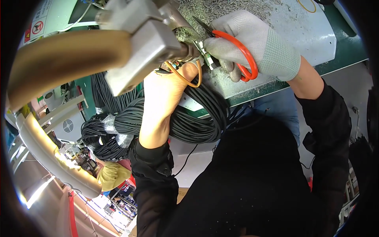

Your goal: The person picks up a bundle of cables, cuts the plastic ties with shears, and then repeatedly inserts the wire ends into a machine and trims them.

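Observation:
My right hand (pixel 252 45), in a white knit glove with grey fingertips, grips scissors (pixel 246 53) with red handles; the dark blades point to the upper left. At its fingertips is a small shiny metal connector piece (pixel 208 59) with a pale end. My bare left hand (pixel 166 89) reaches up beside it, thumb bent inward and the other fingers mostly hidden. What it holds I cannot make out. A yellow-orange wire loop (pixel 200 75) curves by the thumb. A grey metal machine head (pixel 146 51) hangs over both, blurred and close.
Coiled black cables (pixel 201 114) hang at the table edge, more bundles (pixel 110 130) taped at left. Loose metal bits (pixel 252 8) cover the grey metal sheet (pixel 312 43) on the green table (pixel 347 51). A curved tan lamp arm (pixel 67 63) crosses the left. Another person's yellow sleeve (pixel 112 173) shows beyond.

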